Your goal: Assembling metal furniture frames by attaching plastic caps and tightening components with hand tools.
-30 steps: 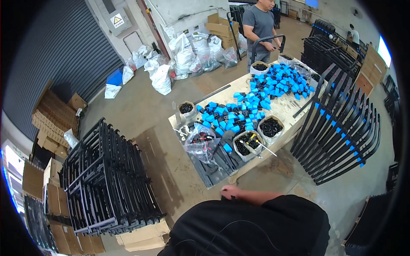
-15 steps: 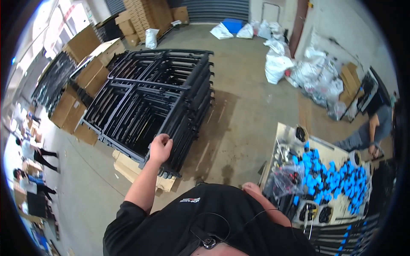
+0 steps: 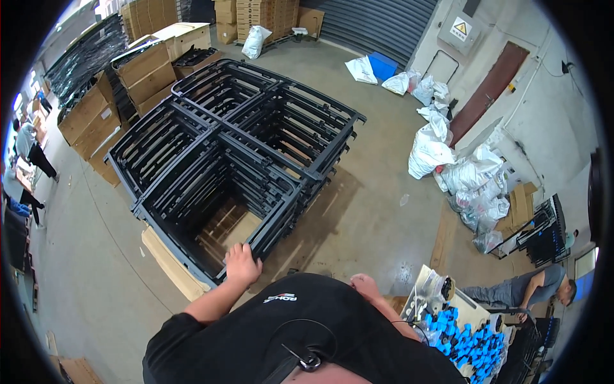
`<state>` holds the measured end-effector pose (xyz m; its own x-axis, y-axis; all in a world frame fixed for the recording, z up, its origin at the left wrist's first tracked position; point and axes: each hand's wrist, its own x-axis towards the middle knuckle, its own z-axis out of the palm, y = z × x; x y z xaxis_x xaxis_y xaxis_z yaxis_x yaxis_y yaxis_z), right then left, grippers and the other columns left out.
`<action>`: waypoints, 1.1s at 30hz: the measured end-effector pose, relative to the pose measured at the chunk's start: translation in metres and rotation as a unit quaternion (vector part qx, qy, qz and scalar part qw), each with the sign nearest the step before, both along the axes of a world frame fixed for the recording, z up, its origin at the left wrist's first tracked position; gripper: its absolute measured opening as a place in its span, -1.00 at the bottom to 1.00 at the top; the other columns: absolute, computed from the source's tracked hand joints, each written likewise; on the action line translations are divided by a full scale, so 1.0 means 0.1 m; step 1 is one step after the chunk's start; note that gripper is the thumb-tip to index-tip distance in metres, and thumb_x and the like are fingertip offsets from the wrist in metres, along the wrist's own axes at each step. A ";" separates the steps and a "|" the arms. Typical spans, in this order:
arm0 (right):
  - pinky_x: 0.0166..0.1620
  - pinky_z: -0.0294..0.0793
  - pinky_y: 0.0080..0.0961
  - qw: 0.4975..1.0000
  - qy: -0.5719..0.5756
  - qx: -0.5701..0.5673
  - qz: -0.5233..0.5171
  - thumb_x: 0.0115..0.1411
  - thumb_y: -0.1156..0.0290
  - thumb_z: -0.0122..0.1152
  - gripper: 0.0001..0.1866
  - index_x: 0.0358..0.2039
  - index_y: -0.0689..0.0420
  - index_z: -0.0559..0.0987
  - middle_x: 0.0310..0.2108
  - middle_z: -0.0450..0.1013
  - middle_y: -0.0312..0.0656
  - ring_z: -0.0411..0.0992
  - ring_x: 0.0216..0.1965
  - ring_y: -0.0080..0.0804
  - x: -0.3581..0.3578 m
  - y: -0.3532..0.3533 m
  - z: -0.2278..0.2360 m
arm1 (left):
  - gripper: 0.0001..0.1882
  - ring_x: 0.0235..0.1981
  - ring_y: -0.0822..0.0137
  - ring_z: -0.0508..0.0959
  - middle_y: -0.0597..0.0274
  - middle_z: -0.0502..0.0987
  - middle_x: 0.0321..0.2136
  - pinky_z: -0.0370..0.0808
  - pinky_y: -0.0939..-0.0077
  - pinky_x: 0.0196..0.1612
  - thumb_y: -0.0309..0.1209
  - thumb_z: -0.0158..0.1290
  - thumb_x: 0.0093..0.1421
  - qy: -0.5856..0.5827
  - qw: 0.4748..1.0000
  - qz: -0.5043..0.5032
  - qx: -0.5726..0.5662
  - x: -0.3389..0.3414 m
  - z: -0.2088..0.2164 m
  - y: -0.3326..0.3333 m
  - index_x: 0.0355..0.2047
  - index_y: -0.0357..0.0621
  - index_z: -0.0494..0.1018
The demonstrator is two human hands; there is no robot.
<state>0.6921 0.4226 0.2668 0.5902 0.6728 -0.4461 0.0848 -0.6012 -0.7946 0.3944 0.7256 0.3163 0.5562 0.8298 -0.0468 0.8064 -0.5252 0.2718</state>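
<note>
A tall stack of black rectangular frames point(image 3: 211, 137) with crossbars stands in front of me, to the left. At its near corner my left hand point(image 3: 243, 264) lies over the top frame's rail, fingers bent around the edge. Part of the rail is hidden under the hand. By my right side hangs my right hand point(image 3: 366, 286), its fingers curled in and nothing visible in them. It is apart from the stack, close to a worktable point(image 3: 470, 296) that holds many blue-and-black small parts point(image 3: 470, 342).
Cardboard boxes point(image 3: 89, 121) stand beyond the stack to the left. White sacks point(image 3: 430, 147) and clear bags point(image 3: 476, 185) line the right wall. A co-worker point(image 3: 537, 291) bends over at the far right. Brown board point(image 3: 173, 262) sticks out beneath the stack.
My view has turned, so the stack looks larger and the worktable sits lower. My left hand has come down onto the top frame's rail. The right hand stays at my side.
</note>
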 end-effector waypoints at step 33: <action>-0.47 0.28 -0.48 0.840 0.414 0.307 -0.167 0.30 0.05 0.14 -0.55 -0.59 0.07 0.29 -0.64 0.24 -0.28 0.22 -0.61 -0.42 5.02 5.61 0.39 | -0.66 -0.25 0.12 0.64 0.04 0.64 -0.29 0.57 0.28 -0.12 -0.16 0.21 0.17 -0.272 0.799 0.527 -0.104 1.94 -0.31 -1.37 -0.21 -0.18 0.58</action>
